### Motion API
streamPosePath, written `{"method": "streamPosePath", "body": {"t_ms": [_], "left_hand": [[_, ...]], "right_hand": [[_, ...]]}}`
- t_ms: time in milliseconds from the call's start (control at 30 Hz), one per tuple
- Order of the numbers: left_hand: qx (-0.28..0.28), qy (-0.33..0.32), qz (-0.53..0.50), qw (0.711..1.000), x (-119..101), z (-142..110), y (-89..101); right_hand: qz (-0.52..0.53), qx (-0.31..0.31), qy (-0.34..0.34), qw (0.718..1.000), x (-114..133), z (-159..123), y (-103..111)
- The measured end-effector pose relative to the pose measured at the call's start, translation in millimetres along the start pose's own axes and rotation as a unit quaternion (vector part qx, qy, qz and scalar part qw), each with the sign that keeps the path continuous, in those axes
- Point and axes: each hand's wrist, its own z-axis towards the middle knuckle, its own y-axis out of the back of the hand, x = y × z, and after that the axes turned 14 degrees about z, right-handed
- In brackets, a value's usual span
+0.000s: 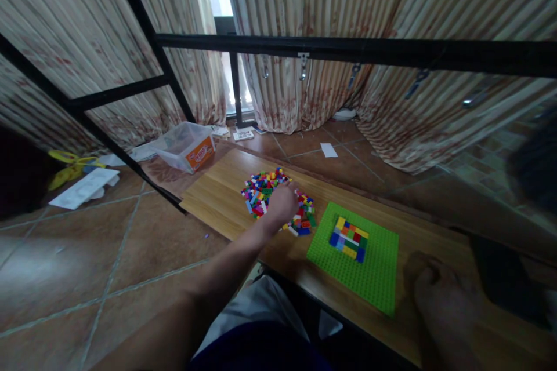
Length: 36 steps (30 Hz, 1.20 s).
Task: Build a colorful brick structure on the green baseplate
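Note:
My left hand [284,204] reaches into a pile of small toy building bricks [261,191] in mixed colours on the wooden table. Its fingers are curled down among them, and what they pinch, if anything, is hidden. To the right of the pile lies a green studded baseplate [378,272]. A flat block of joined bricks [349,237], yellow, blue, red, green and white, is on its upper middle part. Beyond the baseplate's right edge, my right hand [435,284] is dim and low over the table, its fingers curled in; I cannot make out anything in them.
A clear plastic box [185,142] with an orange label stands past the table's [213,185] left end. A black metal rail [348,49] crosses above, before curtains. White packaging [85,187] lies on the tiled floor. A dark flat object [505,278] is at right.

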Motion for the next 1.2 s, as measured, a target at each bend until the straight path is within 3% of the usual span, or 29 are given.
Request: {"method": "streamPosePath", "body": {"t_ms": [100,200,467,633,800,967,1067,1133,1200], "left_hand": [[0.03,0.018,0.067,0.997,34.5,10.4,2.9],[0.039,0.001,0.084,0.996,48.9,14.6,-2.5],[0.058,-0.032,0.112,0.992,39.3,25.3,-5.6],[0.07,-0.015,0.137,0.988,37.7,33.0,-5.1],[0.042,-0.003,0.127,0.991,38.8,28.4,0.0],[-0.01,0.086,0.017,0.996,41.1,20.5,17.7],[0.011,0.065,-0.138,0.988,31.8,16.2,22.2],[0.054,0.038,-0.277,0.959,17.6,11.8,20.5],[0.106,0.045,-0.409,0.905,-1.0,5.9,16.9]], "right_hand": [[-0.054,-0.011,0.011,0.998,-1.3,-0.5,-1.3],[-0.059,-0.002,0.006,0.998,-1.4,-0.6,-1.8],[-0.039,-0.005,-0.016,0.999,6.5,0.0,0.6],[-0.012,0.018,-0.048,0.999,10.4,1.5,1.8],[-0.015,0.014,-0.074,0.997,15.1,2.5,2.0],[-0.026,0.023,-0.083,0.996,18.9,3.5,2.8],[-0.023,0.02,-0.093,0.995,20.4,3.7,3.0],[-0.019,0.02,-0.098,0.995,21.6,3.7,3.3],[-0.018,0.022,-0.107,0.994,23.0,4.0,3.7]]}}
